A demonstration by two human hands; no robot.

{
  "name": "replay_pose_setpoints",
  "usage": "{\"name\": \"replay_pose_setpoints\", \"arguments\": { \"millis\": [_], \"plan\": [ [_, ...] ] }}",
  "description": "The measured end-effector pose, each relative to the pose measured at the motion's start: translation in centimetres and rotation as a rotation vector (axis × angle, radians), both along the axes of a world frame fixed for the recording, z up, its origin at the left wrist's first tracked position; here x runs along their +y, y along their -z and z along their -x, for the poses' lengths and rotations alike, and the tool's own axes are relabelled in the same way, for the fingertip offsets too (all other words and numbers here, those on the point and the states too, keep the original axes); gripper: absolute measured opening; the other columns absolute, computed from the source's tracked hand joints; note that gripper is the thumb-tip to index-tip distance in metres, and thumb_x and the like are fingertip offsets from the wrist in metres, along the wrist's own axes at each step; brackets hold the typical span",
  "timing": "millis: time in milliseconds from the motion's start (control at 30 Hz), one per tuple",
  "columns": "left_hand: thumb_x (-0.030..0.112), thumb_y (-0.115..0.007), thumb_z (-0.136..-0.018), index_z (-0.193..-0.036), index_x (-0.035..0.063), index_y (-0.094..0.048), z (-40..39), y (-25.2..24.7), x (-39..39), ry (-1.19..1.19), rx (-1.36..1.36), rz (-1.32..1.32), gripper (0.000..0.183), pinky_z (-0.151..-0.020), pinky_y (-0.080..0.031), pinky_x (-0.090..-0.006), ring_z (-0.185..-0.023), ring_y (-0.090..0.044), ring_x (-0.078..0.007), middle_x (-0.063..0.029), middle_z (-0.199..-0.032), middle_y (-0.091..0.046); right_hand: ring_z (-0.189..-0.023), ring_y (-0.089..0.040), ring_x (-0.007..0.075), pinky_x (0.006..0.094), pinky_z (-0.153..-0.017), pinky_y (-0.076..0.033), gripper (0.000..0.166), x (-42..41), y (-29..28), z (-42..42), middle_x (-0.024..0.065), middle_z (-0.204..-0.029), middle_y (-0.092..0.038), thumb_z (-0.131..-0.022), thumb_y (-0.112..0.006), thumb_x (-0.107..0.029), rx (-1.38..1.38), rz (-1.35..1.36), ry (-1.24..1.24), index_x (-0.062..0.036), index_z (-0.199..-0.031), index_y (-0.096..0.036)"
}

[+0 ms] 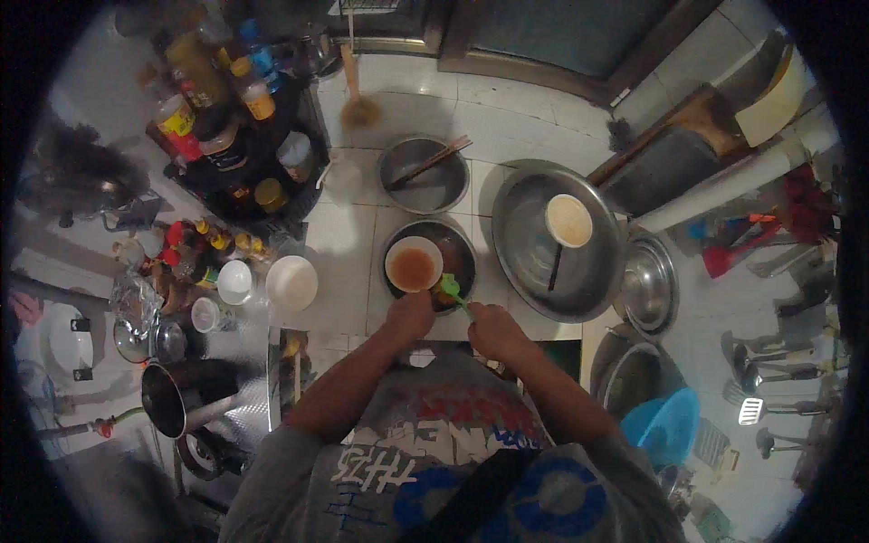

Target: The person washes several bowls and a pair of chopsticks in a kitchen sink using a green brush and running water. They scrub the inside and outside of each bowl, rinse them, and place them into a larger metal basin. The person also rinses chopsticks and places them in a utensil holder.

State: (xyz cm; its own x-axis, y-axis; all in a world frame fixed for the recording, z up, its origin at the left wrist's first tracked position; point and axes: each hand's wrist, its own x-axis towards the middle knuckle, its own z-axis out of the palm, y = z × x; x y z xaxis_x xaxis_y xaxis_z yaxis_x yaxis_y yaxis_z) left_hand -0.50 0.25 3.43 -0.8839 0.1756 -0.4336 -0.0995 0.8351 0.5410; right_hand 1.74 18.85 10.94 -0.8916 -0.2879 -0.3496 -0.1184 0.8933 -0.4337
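My left hand (412,315) grips the near rim of a white bowl (414,265) with orange-red liquid in it. The bowl is over the left part of a dark round pot or basin (464,250), which holds dark contents. My right hand (495,330) is closed on the handle of a green utensil (451,287), its wide head at the bowl's right side, over the pot; its exact kind is unclear. Behind the pot stands a steel basin (424,178) with chopsticks (434,161) lying across it. What the pot holds is partly hidden by the bowl and hands.
A large steel basin (519,224) at right holds a smaller bowl of pale grains (570,220) and a dark stick-like handle. White bowls (292,284) stand at left, before bottles and jars (258,102). A dark pot (163,400) is at lower left, a blue plastic basin (662,427) at lower right.
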Motion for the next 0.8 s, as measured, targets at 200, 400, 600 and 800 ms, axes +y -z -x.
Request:
{"name": "replay_pose_setpoints", "arguments": {
  "millis": [200, 400, 600, 800],
  "plan": [
    [0.014, -0.050, -0.086, -0.118, 0.0020, -0.047, -1.4, 2.9, -3.0, 0.057, 0.095, -0.232, 0.033, -0.079, -0.047, -0.0523, -0.094, -0.060, -0.0450, -0.0289, -0.098, -0.063, -0.100, -0.057, 0.0441, 0.0518, -0.087, -0.045, 0.037, 1.8, 5.7, 2.8, 0.0294, -0.103, -0.060, -0.080, -0.057, -0.012, 0.060, -0.010, 0.053, 0.0023, -0.114, -0.054],
    [0.022, -0.054, -0.090, -0.112, 0.0019, -0.052, -1.0, -0.6, -1.1, -0.211, 0.222, -0.540, 0.030, -0.081, -0.047, -0.0494, -0.097, -0.058, -0.0465, -0.0294, -0.099, -0.061, -0.108, -0.054, 0.0424, 0.0487, -0.091, -0.045, 0.041, 2.7, 6.7, 2.6, 0.0265, -0.108, -0.059, -0.082, -0.062, -0.018, 0.071, 0.217, -0.028, 0.0009, -0.118, -0.053],
    [0.022, -0.050, -0.092, -0.115, 0.0028, -0.052, 2.7, -3.3, 8.6, -0.162, 0.123, -0.393, 0.030, -0.079, -0.047, -0.0502, -0.094, -0.061, -0.0435, -0.0258, -0.097, -0.063, -0.098, -0.062, 0.0321, 0.0392, -0.083, -0.050, 0.042, 10.0, 5.4, 6.1, 0.0209, -0.109, -0.061, -0.086, -0.062, -0.027, 0.105, 0.491, 0.139, -0.0003, -0.117, -0.052],
    [0.017, -0.051, -0.088, -0.121, 0.0052, -0.050, 7.8, -1.7, 23.7, -0.019, -0.057, -0.137, 0.035, -0.079, -0.047, -0.0554, -0.087, -0.063, -0.0456, -0.0285, -0.091, -0.064, -0.084, -0.063, 0.0210, 0.0366, -0.076, -0.051, 0.028, 19.6, 13.7, 15.1, 0.0090, -0.095, -0.062, -0.093, -0.053, -0.026, -0.511, 1.072, 0.756, -0.0005, -0.105, -0.054]
  ]
}}
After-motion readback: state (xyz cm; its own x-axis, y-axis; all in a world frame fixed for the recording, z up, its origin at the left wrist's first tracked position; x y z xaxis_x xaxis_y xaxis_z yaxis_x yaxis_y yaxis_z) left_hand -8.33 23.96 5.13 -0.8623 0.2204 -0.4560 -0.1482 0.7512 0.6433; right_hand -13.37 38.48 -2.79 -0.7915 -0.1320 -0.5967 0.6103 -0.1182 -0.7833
